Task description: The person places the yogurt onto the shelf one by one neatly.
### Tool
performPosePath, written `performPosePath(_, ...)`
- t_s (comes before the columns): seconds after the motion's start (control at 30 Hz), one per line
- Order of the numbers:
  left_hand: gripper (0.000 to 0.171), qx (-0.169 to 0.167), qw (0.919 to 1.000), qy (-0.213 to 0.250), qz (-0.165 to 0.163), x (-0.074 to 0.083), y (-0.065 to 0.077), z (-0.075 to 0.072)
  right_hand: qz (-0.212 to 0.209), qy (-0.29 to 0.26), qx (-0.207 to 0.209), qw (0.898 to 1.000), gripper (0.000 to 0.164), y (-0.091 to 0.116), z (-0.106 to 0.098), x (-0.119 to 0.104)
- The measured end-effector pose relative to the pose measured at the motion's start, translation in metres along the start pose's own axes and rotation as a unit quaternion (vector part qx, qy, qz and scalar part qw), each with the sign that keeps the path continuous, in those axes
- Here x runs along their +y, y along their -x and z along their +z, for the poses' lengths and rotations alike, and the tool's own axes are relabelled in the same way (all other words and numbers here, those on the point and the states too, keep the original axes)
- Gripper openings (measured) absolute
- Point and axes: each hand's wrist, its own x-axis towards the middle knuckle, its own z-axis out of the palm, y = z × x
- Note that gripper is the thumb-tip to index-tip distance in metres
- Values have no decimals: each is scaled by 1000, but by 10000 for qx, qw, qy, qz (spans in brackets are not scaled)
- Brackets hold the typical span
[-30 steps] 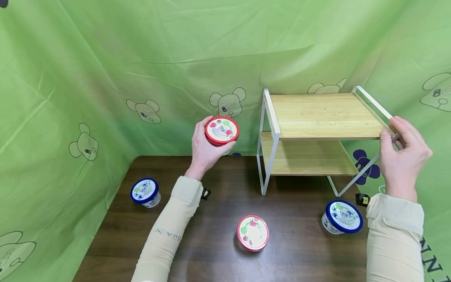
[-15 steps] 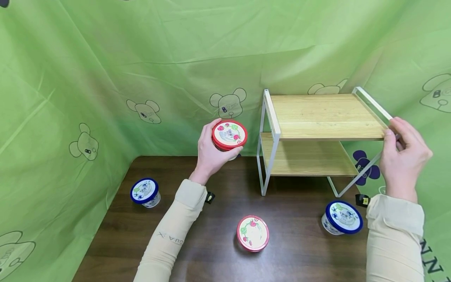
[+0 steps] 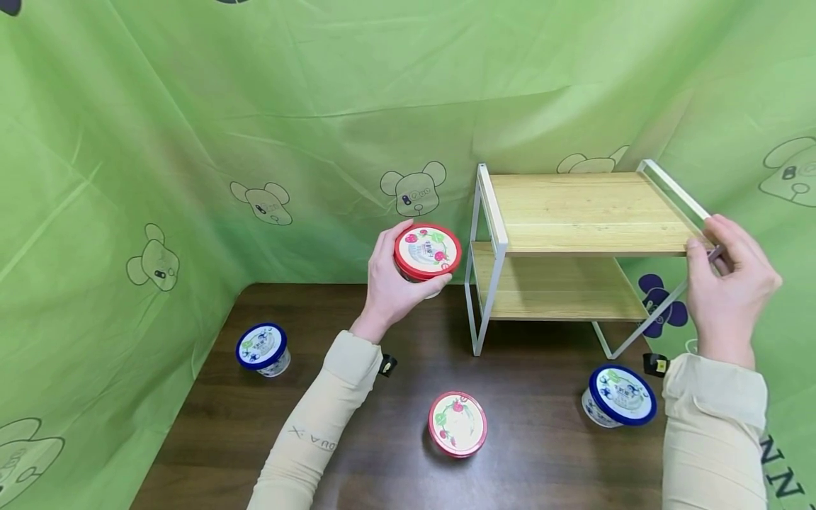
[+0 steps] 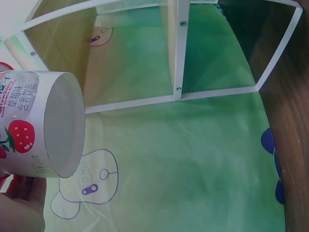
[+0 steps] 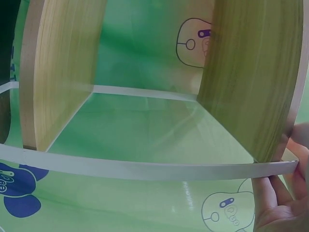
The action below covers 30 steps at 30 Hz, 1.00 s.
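Observation:
My left hand [image 3: 397, 290] grips a strawberry-print tub with a red lid [image 3: 428, 251], raised off the table just left of the two-tier shelf [image 3: 593, 212]. In the left wrist view the tub's white base [image 4: 64, 124] faces the camera, with strawberries printed on its side. My right hand [image 3: 733, 280] grips the front right corner of the shelf's top. The right wrist view has its fingers [image 5: 264, 198] curled round the white metal frame [image 5: 159, 170] at the board's edge.
A second red-lidded tub [image 3: 457, 423] stands front centre on the dark wooden table [image 3: 382, 453]. Blue-lidded tubs stand at the left [image 3: 263, 348] and, right of centre, a blueberry one [image 3: 620, 397]. A green printed cloth [image 3: 319, 142] hangs behind.
My left hand has carried the red-lidded tub to the right and slightly down, closer to the shelf. My right hand stays at the shelf corner.

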Motion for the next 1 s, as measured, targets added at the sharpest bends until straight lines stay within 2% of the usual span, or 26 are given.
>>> performPosePath(0.17, 92, -66, 9999, 111, 54, 7, 1, 1, -34, -121, -88, 9999, 35, -10, -1, 17)
performPosePath(0.37, 92, -129, 9994, 271, 160, 15, 3, 4, -59, -199, -85, 9997, 35, -13, 0, 21)
performPosePath(0.6, 93, -215, 9989, 373, 184, 20, 8, 8, 18, -159, -57, 9999, 35, -9, 1, 14)
performPosePath(0.83, 92, -333, 9975, 586, 226, 27, 12, 13, 65, -178, 86, 9998, 34, 7, 0, -13)
performPosePath(1.0, 93, -406, 9965, 655, 331, 32, 16, 18, 38, -182, 82, 9998, 34, 2, 0, -5)
